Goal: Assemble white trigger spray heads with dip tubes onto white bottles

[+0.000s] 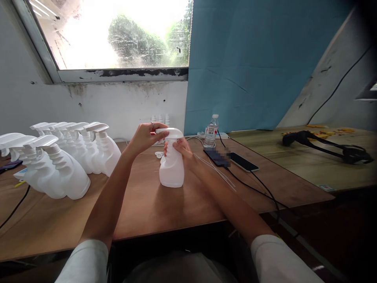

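A white plastic spray bottle [171, 171] stands upright on the brown wooden table [153, 204] in front of me. My left hand [145, 137] is closed over its trigger spray head [173, 133] from the left, a ring on one finger. My right hand [180, 149] wraps around the bottle's neck just under the head. Thin clear dip tubes [216, 171] lie on the table to the right of my right forearm.
Several finished white spray bottles [67, 157] stand in rows at the left. A water bottle [211, 131], two phones [231, 159] with a black cable [259, 188], and a second table with a black strap device [326, 145] lie to the right. A window is behind.
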A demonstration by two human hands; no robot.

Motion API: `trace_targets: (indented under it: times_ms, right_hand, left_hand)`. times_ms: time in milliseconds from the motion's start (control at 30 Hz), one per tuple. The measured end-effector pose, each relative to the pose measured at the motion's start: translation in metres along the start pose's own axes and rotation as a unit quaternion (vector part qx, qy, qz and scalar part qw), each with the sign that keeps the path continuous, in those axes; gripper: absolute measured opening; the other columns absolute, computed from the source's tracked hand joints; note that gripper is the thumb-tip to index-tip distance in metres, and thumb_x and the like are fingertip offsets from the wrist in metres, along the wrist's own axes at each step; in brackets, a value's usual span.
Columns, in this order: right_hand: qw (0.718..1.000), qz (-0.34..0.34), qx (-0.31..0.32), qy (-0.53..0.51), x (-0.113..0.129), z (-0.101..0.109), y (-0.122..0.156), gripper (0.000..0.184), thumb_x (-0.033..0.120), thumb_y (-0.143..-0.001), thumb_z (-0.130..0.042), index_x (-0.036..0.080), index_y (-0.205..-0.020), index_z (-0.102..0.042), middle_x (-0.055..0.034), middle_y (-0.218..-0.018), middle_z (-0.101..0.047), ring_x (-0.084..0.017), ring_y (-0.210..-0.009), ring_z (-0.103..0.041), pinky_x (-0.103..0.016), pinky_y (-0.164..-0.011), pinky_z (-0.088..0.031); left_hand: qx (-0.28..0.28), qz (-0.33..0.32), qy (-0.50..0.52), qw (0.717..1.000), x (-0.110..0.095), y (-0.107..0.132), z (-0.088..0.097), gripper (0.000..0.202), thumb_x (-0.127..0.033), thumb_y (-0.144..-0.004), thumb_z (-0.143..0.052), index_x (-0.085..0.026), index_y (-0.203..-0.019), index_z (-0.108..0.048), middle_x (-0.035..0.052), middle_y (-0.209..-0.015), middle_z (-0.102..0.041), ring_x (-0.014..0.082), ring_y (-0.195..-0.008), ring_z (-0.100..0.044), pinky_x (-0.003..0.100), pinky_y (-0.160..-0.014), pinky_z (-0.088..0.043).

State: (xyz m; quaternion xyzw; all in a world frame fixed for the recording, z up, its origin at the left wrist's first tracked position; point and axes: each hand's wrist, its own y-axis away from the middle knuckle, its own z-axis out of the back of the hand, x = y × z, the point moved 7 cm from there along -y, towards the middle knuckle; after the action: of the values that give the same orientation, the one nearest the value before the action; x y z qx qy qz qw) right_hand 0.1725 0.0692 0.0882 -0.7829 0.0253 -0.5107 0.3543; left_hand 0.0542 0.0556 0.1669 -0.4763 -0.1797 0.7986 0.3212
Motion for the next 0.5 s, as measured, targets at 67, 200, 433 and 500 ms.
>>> trace_targets:
  times_ms: [67, 200, 433, 500]
  right_hand:
    - [1.000, -0.006, -0.004, -0.002, -0.0003, 0.0007, 0.0004, 0.037, 0.042, -0.075, -0.073, 0.020, -0.098, -0.054, -0.0010, -0.078, -0.062, -0.014, -0.061, -0.060, -0.031, -0.058, -0.052]
    - [1.000, -0.009, -0.010, -0.002, -0.0001, 0.0019, 0.0008, 0.043, 0.040, -0.071, -0.077, 0.021, -0.100, -0.053, -0.0006, -0.080, -0.063, -0.014, -0.062, -0.061, -0.030, -0.057, -0.051]
    - [1.000, -0.019, -0.014, -0.002, -0.0005, 0.0028, 0.0008, 0.042, 0.041, -0.069, -0.078, 0.019, -0.096, -0.055, 0.0001, -0.073, -0.062, -0.014, -0.059, -0.059, -0.028, -0.054, -0.050]
    - [0.999, -0.023, 0.006, -0.022, -0.0014, 0.0016, 0.0016, 0.041, 0.045, -0.073, -0.074, 0.020, -0.099, -0.056, -0.0012, -0.077, -0.064, -0.014, -0.062, -0.060, -0.029, -0.055, -0.051]
  left_hand:
    - [0.003, -0.003, 0.002, 1.000, -0.0006, 0.0002, -0.0001, 0.031, -0.038, -0.080, -0.067, -0.012, -0.096, -0.072, 0.0051, -0.079, -0.067, 0.0108, -0.066, -0.056, 0.025, -0.068, -0.051]
    - [0.011, -0.012, -0.005, 1.000, -0.0020, 0.0004, -0.0005, 0.029, -0.037, -0.081, -0.066, -0.013, -0.095, -0.072, 0.0048, -0.079, -0.067, 0.0103, -0.065, -0.056, 0.024, -0.067, -0.051]
    - [0.014, -0.013, -0.004, 1.000, -0.0024, 0.0008, 0.0001, 0.028, -0.038, -0.080, -0.067, -0.014, -0.093, -0.072, 0.0045, -0.079, -0.067, 0.0096, -0.064, -0.055, 0.023, -0.065, -0.050]
    - [0.013, -0.014, -0.003, 1.000, -0.0025, 0.0008, 0.0005, 0.028, -0.038, -0.080, -0.067, -0.013, -0.092, -0.071, 0.0048, -0.080, -0.067, 0.0096, -0.063, -0.055, 0.023, -0.064, -0.050]
